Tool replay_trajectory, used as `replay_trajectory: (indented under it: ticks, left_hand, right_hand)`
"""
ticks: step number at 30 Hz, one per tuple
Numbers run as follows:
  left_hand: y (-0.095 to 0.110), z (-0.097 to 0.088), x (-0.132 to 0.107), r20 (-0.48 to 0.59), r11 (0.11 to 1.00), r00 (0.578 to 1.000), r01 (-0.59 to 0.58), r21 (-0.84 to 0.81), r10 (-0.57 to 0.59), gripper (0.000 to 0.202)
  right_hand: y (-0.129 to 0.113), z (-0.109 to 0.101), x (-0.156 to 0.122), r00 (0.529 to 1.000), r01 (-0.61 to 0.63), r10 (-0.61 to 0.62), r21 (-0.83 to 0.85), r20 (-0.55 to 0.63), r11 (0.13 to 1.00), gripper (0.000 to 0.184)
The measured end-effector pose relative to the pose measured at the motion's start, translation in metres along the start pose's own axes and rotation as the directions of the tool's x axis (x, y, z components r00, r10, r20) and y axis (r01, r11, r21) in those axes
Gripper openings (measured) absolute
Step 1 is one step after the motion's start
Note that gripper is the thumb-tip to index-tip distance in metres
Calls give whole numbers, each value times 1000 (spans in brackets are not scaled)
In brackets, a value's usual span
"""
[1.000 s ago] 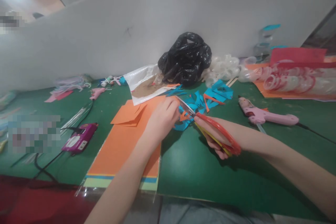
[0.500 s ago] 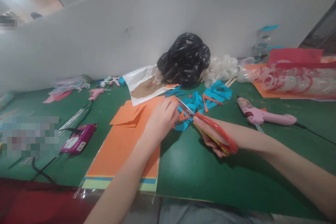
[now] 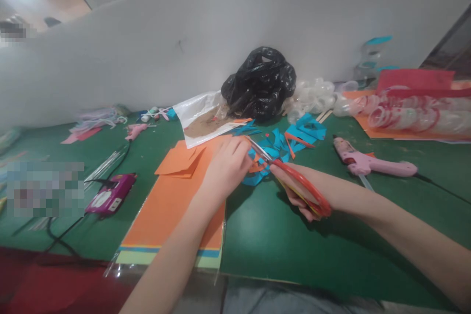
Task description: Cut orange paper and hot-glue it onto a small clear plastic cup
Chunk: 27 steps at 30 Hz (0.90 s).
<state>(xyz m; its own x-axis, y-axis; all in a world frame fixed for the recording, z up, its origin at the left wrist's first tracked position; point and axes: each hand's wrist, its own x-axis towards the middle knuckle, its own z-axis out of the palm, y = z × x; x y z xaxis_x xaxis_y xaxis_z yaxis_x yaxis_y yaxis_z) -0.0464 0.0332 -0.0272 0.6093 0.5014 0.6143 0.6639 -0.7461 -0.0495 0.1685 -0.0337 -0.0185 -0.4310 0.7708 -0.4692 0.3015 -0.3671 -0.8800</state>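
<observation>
My right hand (image 3: 300, 191) is wrapped round the handles of a pair of red-and-yellow scissors (image 3: 307, 184). Their metal blades point up and left, close to the fingertips of my left hand (image 3: 231, 159). That hand is closed, fingers curled, on a small piece of orange paper (image 3: 253, 153) that it mostly hides. Under my left wrist lies a stack of orange paper sheets (image 3: 172, 211) in a clear sleeve, with blue and pale green edges showing. Smaller orange cut pieces (image 3: 178, 159) rest on the stack. Blue paper scraps (image 3: 277, 144) lie just beyond the scissors.
A black plastic bag (image 3: 261, 83) stands by the wall, beside a white bag (image 3: 198, 120) with brown contents. A pink glue gun (image 3: 379, 162) lies right, clear plastic cups (image 3: 415, 117) behind it. A purple power box (image 3: 112, 195) with cables sits left on the green table (image 3: 272, 245).
The hands, scissors and paper stay in nearly the same places. The scissor blades look slightly closer together, and the whole view has shifted a little.
</observation>
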Motion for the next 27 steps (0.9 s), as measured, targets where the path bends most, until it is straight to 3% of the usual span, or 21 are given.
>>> replay_trajectory:
  ticks: [4,10,14,19,23,27]
  left_hand:
    - [1,1,0,13,1000,1000,28,-4,-28,11]
    - [2,-1,1,2,998,1000,3,-68,-3,17]
    - [3,-2,1,-15,988,1000,12,-154,-15,18]
    - [1,-1,0,-44,986,999,22,-164,-29,21]
    - [1,1,-1,-34,985,998,40,-169,-47,22]
    - [1,3,1,-19,985,999,45,-167,-49,14]
  right_hand:
    - [4,-3,1,1000,30,-30,-8,2,1000,52]
    - [-6,-10,-13,992,88,-78,-106,100,990,54]
    - [-16,-7,-19,992,80,-73,-73,100,994,52]
    - [3,-11,-4,991,106,-109,47,76,993,37]
    - [17,-17,6,987,55,-65,70,146,996,58]
    - [12,-16,-1,989,73,-80,60,123,996,54]
